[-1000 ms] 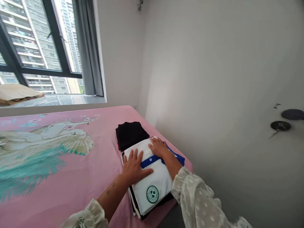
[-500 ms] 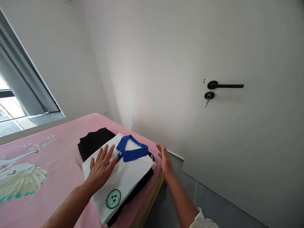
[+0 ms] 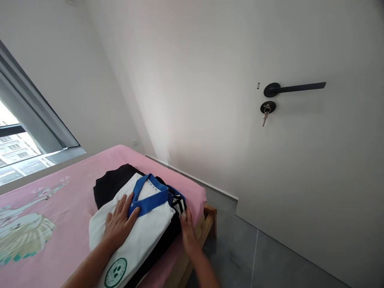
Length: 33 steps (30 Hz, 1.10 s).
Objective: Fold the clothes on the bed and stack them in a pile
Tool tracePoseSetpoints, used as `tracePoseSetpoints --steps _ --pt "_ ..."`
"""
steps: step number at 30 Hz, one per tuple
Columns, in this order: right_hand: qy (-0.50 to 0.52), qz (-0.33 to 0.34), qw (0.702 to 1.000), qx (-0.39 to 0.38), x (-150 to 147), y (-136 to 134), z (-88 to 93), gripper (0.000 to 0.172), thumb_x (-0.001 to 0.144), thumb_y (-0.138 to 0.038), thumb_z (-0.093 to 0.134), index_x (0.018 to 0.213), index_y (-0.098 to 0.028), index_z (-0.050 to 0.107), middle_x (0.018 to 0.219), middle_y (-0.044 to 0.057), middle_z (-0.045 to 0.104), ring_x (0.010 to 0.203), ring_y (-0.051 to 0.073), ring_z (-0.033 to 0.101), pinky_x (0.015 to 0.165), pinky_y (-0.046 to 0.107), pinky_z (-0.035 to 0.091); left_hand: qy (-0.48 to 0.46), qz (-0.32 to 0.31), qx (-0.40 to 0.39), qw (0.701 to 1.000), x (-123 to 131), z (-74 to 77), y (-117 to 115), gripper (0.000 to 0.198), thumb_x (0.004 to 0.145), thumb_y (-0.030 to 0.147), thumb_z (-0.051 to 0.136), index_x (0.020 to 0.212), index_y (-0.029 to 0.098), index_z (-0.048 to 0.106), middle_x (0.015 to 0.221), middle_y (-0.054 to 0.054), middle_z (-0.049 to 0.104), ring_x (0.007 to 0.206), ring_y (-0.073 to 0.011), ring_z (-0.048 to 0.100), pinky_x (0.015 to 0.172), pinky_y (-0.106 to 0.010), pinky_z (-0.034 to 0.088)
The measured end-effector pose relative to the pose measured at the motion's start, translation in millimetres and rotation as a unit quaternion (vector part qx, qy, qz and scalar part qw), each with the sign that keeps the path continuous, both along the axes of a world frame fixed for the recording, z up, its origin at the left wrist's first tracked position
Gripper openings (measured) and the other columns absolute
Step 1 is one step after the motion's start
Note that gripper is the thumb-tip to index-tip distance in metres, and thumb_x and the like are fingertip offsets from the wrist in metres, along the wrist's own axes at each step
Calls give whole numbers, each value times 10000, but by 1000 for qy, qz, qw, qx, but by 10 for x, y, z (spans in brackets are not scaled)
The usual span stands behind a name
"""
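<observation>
A folded white polo shirt with a blue collar and a green round badge tops a stack of folded dark clothes on the pink bed. My left hand lies flat on the shirt, fingers stretched out, just below the collar. My right hand presses against the right side of the stack near the bed's edge, fingers straight and together, tips at the striped fabric. A second black folded garment lies behind the stack.
The bed's wooden frame corner juts out at the right over grey floor tiles. A white door with a black handle and a key in the lock stands to the right. A window is at the left.
My right hand left the top of the shirt, swung out beside the bed, then came in against the stack's right side. The view turned right toward the door. My left hand stayed on the shirt.
</observation>
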State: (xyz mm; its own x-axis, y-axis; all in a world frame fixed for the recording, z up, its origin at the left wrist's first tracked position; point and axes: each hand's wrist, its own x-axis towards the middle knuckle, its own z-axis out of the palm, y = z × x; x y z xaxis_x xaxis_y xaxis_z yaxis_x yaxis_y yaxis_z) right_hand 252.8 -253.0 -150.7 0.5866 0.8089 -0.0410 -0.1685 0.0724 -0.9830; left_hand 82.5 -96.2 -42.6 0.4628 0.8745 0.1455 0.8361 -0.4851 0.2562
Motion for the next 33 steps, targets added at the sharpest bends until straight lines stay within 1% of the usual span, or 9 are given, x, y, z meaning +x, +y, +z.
tracePoseSetpoints --steps 4,9,13,15,17,21,25,29,33 --pt "-13 -77 997 -18 -94 -106 135 798 871 -659 307 1488 -177 153 1549 80 161 1423 269 149 1145 483 202 3 9 -7 1000 57 74 -74 658 906 578 211 1485 267 176 1574 -89 130 1443 -282 82 1117 -578 110" --pt "-124 -171 977 32 -550 -454 514 637 919 -553 305 1454 -216 227 1548 78 163 1419 249 166 1119 446 275 -36 -8 -54 998 28 245 -169 717 846 638 362 1455 268 279 1566 -110 152 1434 -320 94 1106 -612 54" --pt "-277 -172 943 71 -785 -707 731 502 940 -451 347 1380 -208 358 1486 106 300 1409 250 181 1125 484 235 -151 1 -67 986 -269 465 -305 628 889 603 285 1415 270 365 1556 -80 209 1441 -260 98 1137 -552 72" --pt "-337 -156 927 61 -826 -753 828 476 945 -433 348 1371 -222 374 1482 100 310 1411 256 169 1115 500 242 -206 36 -44 977 -566 423 -483 624 926 547 169 1429 219 336 1553 -73 226 1443 -203 110 1164 -459 119" --pt "-415 -125 900 41 -864 -714 964 481 943 -447 351 1372 -232 381 1490 91 306 1415 269 152 1112 522 227 -280 73 -34 957 -914 199 -761 647 925 535 173 1407 145 360 1521 -107 300 1424 -192 196 1168 -401 173" --pt "-585 -65 808 -18 -1023 -368 1271 549 931 -519 323 1402 -238 357 1520 78 259 1425 290 93 1116 581 108 -376 136 -106 910 -1544 -615 -1520 598 890 536 318 1329 149 438 1424 -129 448 1342 -228 380 1138 -445 286" --pt "-678 -2 722 -135 -1154 148 1267 618 918 -574 283 1441 -246 313 1547 80 179 1427 306 47 1103 600 24 -385 126 -157 901 -2031 -1277 -2133 481 859 498 434 1229 213 548 1377 -105 507 1310 -249 430 1114 -442 346" --pt "-710 28 666 -229 -1091 483 1016 638 905 -581 302 1448 -246 308 1543 105 186 1419 325 71 1084 608 -46 -414 97 -154 892 -2440 -1449 -2280 339 858 457 472 1113 304 634 1315 -32 576 1276 -233 475 1104 -423 373" --pt "-693 -13 706 -143 -1000 386 906 631 907 -573 294 1428 -220 339 1514 115 258 1410 310 130 1093 608 36 -435 92 -157 882 -2677 -1422 -2246 330 854 459 480 1062 291 672 1243 -44 630 1222 -240 531 1068 -441 406"
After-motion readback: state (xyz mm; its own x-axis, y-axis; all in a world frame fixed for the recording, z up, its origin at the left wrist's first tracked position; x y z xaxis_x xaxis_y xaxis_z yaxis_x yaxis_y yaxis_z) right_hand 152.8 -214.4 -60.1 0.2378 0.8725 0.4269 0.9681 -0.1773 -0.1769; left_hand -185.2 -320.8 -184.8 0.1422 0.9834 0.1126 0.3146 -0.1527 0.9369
